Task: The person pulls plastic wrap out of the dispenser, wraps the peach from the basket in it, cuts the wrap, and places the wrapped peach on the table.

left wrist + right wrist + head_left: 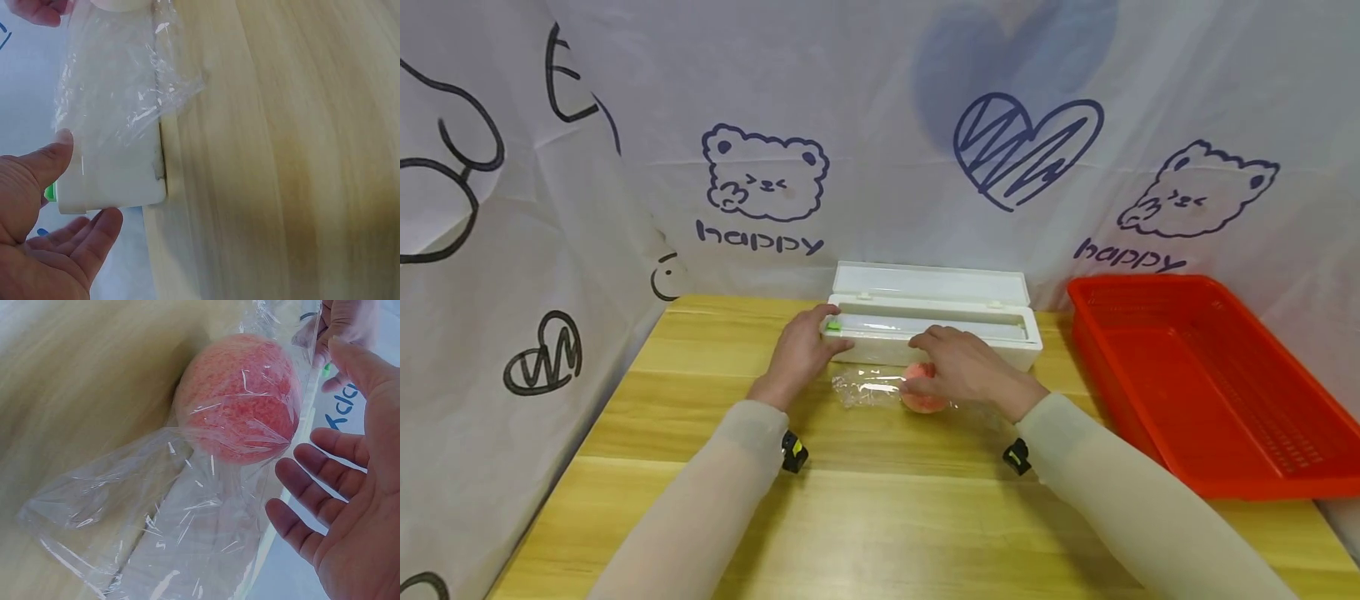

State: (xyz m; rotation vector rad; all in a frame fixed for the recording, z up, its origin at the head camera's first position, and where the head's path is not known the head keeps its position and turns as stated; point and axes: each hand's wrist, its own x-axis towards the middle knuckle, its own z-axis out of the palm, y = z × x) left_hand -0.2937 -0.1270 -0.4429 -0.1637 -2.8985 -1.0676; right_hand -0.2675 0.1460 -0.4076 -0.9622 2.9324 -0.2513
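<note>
White box (pixel 883 350), long axis left to right, lid (pixel 925 283) at the back, both hands (pixel 801 350) (pixel 968 371) loosely spread

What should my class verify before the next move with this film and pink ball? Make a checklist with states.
1. Lid open: ok, raised behind the white box.
2. Roll in the box: ok.
3. Clear film over the pink ball: ok.
4. Ball fully wrapped: not ok, film spreads loosely beyond it.
5. Film cut free: cannot tell.
6. Right hand gripping the ball: not ok, fingers spread.
</note>
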